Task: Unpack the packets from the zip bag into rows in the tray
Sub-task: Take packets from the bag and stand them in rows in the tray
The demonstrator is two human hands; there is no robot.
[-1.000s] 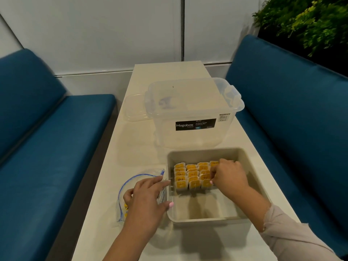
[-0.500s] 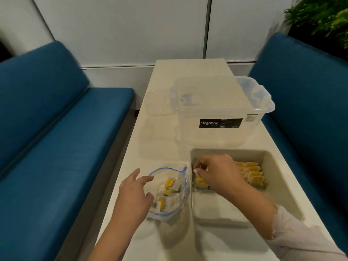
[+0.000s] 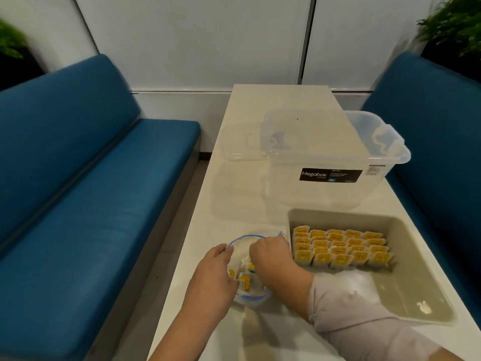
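The right hand (image 3: pixel 269 256) has left the tray (image 3: pixel 416 303) and crossed over to the zip bag (image 3: pixel 250 295), where its fingers now dip into the open mouth; whether they have closed on a packet cannot be told, since the fingertips are hidden inside. The left hand (image 3: pixel 212 272) has moved in too and now holds the bag's left rim, fingers curled round the edge to keep the mouth wide. A few loose packets (image 3: pixel 244 280) with yellow labels lie inside the bag, between the two hands. The bag sits on the table (image 3: pixel 260 105), just beside the tray's left wall. In the tray, the rows (image 3: pixel 341 247) of packets stand upright across its far half; the near half shows bare floor. Beyond the tray stands a clear box (image 3: pixel 330 175), its lid (image 3: pixel 242 144) lying to its left
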